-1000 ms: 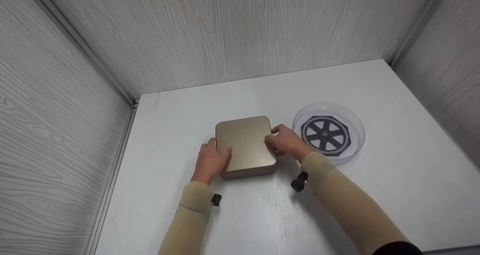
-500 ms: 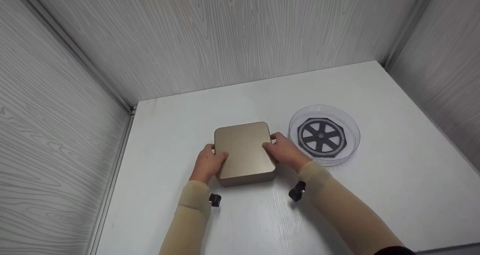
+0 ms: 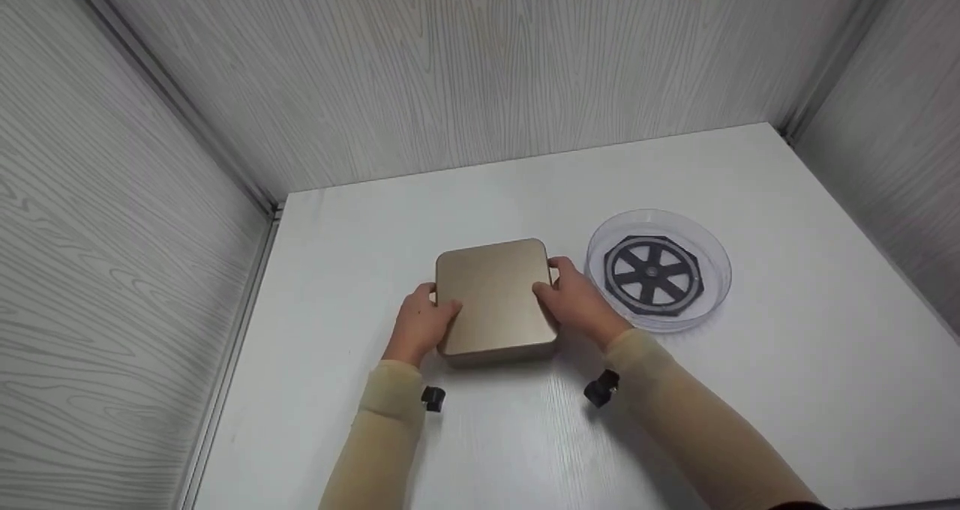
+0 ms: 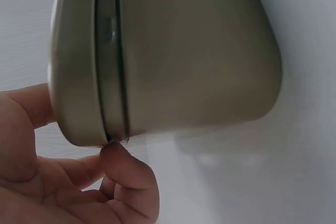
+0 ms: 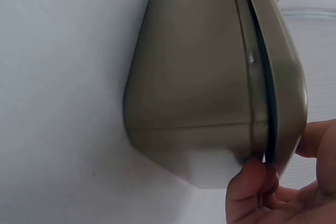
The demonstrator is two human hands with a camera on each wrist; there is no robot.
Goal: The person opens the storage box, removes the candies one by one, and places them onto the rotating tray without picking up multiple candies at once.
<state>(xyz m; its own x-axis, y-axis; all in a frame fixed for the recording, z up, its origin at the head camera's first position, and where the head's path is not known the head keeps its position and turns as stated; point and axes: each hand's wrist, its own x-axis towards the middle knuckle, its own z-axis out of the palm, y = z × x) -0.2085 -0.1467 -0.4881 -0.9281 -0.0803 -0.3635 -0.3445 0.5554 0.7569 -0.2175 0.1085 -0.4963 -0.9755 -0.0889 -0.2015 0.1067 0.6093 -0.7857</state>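
Note:
A gold-coloured metal tin with rounded corners stands on the white table, its lid facing up. My left hand grips the lid's left edge, thumb on top and fingers curled at the side. On the opposite edge, my right hand pinches the lid the same way. In the left wrist view, a narrow band with a small bump shows between the lid and the tin's body. A dark gap runs along the lid's edge in the right wrist view, beside the body. The tin's inside is hidden.
Just right of my right hand, a clear round shallow dish stands on the table. A dark, six-spoked wheel-like piece shows inside its rim. Pale wood-grain panels enclose the table at the back and both sides.
Both hands keep to the tin's sides, and the right hand's fingers have drawn in closer round the lid's edge. The head view has shifted slightly. The dish stays in place.

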